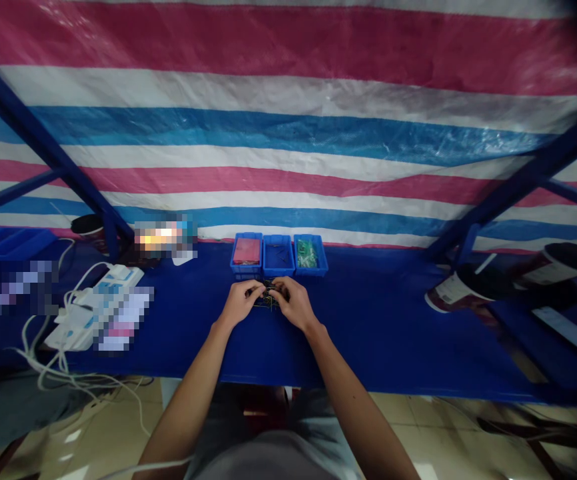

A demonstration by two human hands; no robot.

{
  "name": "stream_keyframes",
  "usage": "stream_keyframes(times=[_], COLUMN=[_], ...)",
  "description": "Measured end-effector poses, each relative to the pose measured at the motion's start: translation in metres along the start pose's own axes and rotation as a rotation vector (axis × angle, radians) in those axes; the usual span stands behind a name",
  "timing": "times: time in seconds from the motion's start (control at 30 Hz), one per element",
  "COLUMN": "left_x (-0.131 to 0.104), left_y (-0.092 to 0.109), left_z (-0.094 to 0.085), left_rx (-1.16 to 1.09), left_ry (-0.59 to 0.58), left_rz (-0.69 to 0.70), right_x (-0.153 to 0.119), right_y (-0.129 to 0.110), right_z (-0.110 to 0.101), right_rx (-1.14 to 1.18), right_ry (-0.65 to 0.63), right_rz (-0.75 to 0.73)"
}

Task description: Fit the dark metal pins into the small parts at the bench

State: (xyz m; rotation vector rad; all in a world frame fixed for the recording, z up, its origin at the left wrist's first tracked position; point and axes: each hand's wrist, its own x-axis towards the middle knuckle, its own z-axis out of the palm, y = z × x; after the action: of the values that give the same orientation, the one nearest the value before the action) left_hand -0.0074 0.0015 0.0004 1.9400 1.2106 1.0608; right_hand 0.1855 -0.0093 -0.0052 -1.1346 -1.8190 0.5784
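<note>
On the blue tabletop, a small pile of thin, dark, wire-like pieces (269,299) with yellowish bits lies between my two hands. My left hand (241,301) reaches in from the left, its fingers curled and closed at the pile's edge. From the other side, my right hand (294,301) has its thumb and fingers bent together over the same pieces. What each hand pinches is too small and too hidden to name. Just beyond my fingers is a blue bin (278,267) with a few thin dark pieces inside.
Beside that bin stand a bin of red flat pieces (246,252) and one of green and clear small parts (307,253). A white power strip (101,307) with cables lies left. Lidded cups (461,288) and a phone (571,333) are right. Blue frame bars (53,150) slant upward.
</note>
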Motion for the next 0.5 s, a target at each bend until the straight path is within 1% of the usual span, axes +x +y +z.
stream_keyframes(times=[0.2,0.5], left_x=[0.0001,-0.0004], left_y=[-0.0001,0.0029], left_z=[-0.0001,0.0], left_rx=[0.007,-0.01], left_ry=[-0.005,-0.035], left_rz=[-0.003,-0.004], right_x=[0.0006,0.001], right_y=[-0.0009,0.0002], right_z=[0.0009,0.0023], right_rx=[-0.011,0.011], right_ry=[-0.022,-0.004], right_rz=[-0.041,-0.055])
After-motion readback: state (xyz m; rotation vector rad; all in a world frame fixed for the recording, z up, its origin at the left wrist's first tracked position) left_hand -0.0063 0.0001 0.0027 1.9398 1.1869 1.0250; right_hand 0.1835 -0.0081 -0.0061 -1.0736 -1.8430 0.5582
